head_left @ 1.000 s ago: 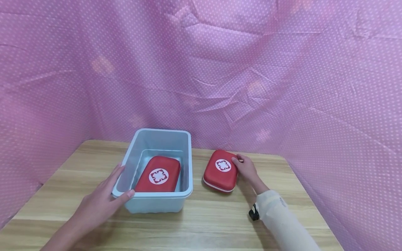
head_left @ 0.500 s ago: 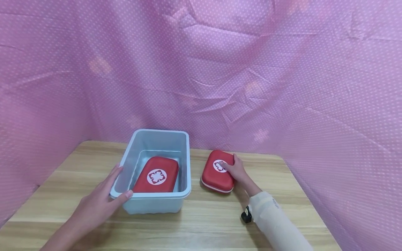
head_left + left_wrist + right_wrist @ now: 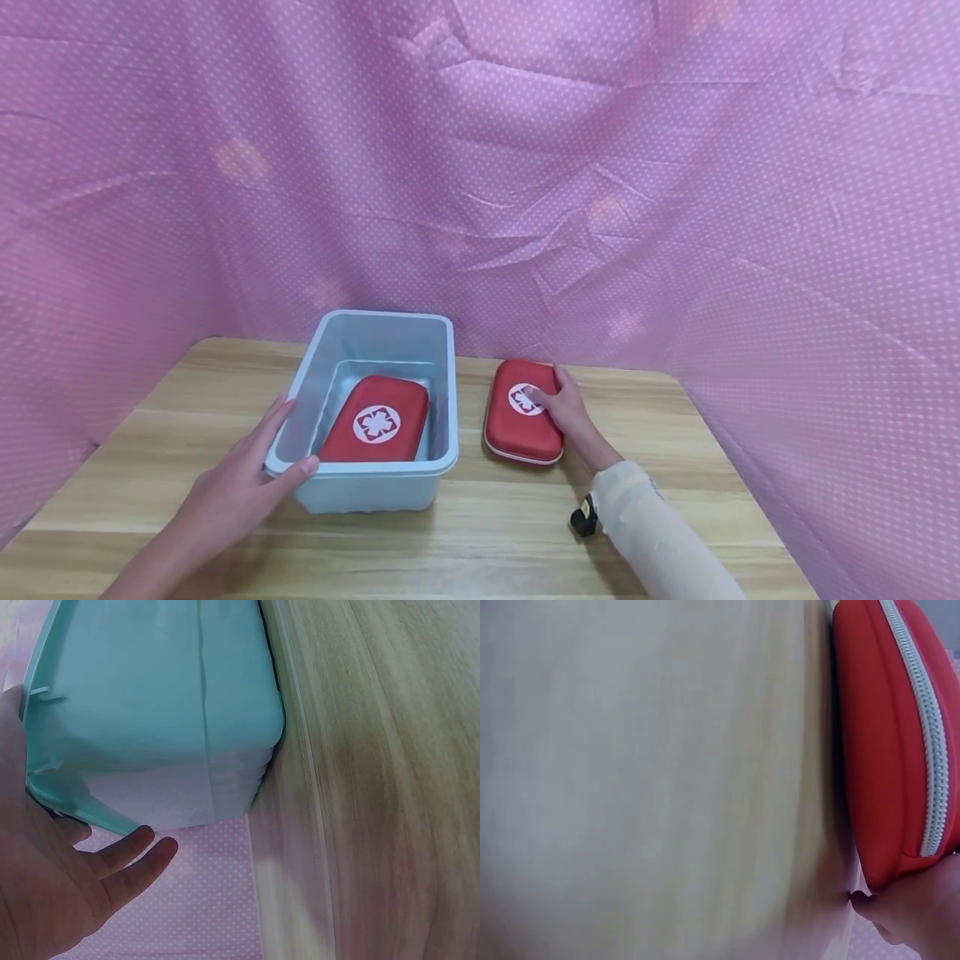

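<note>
My left hand grips the plastic bin at eight o'clock; my right hand pinches the first-aid case beside it at three; I should squeeze evenly.

"What surrounds the pale, wood-grained, round-cornered worktop?"

"A creased pink-purple fabric curtain printed with small white dots. It hangs along the far side and down the left and right."

"Only dots?"

"Faint peach-coloured blotches too, scattered about."

"And the light?"

"Soft, leaving a pale sheen on the curtain toward the far left."
</note>
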A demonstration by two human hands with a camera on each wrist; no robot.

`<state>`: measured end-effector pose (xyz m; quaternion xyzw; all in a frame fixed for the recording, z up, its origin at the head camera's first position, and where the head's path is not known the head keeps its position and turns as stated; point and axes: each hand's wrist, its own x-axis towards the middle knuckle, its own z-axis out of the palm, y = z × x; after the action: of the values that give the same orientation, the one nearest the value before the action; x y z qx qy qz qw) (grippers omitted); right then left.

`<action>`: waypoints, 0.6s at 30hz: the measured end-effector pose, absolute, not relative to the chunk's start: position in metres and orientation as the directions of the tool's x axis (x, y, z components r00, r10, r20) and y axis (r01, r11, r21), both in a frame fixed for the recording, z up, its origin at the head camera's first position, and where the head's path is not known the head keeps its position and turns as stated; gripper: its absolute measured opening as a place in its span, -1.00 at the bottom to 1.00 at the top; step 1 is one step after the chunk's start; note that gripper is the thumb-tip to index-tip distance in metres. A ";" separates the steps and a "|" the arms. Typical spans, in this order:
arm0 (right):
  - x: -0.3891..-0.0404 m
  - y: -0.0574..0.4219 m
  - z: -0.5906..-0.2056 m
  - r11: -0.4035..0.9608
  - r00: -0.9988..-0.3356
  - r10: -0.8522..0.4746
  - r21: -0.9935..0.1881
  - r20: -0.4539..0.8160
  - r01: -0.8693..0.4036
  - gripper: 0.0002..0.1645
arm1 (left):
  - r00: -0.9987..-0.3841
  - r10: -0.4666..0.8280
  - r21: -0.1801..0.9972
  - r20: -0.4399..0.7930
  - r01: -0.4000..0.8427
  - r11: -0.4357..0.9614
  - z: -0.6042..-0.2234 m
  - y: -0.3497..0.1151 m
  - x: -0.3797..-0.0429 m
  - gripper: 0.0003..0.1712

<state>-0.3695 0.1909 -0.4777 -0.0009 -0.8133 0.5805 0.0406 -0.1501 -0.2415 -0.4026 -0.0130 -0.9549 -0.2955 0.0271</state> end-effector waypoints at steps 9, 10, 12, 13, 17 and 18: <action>-0.371 0.190 -0.473 0.399 -0.989 0.012 -0.908 0.147 -0.130 -0.02 | -0.998 0.011 0.570 0.063 0.045 0.820 -0.401 -0.241 -0.150 0.11; -0.371 0.190 -0.473 0.405 -0.988 0.007 -0.904 0.153 -0.137 -0.04 | -0.998 0.013 0.568 0.069 0.050 0.822 -0.401 -0.241 -0.150 0.10; -0.371 0.190 -0.474 0.413 -0.986 -0.002 -0.897 0.169 -0.155 -0.10 | -0.996 0.015 0.564 0.084 0.060 0.824 -0.401 -0.241 -0.150 0.09; -0.372 0.190 -0.474 0.414 -0.984 -0.006 -0.895 0.178 -0.165 -0.13 | -0.995 0.016 0.561 0.094 0.067 0.825 -0.401 -0.241 -0.149 0.08; -0.372 0.190 -0.474 0.397 -0.981 -0.005 -0.900 0.195 -0.181 -0.20 | -0.993 0.019 0.553 0.116 0.081 0.829 -0.401 -0.242 -0.147 0.06; -0.372 0.190 -0.474 0.394 -0.981 -0.004 -0.901 0.195 -0.181 -0.20 | -0.993 0.020 0.553 0.118 0.082 0.829 -0.401 -0.242 -0.147 0.05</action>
<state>-0.3718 0.1899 -0.4738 0.0556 -0.8308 0.5478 0.0808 -0.1473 -0.2417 -0.4011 -0.0269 -0.9548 -0.2913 0.0534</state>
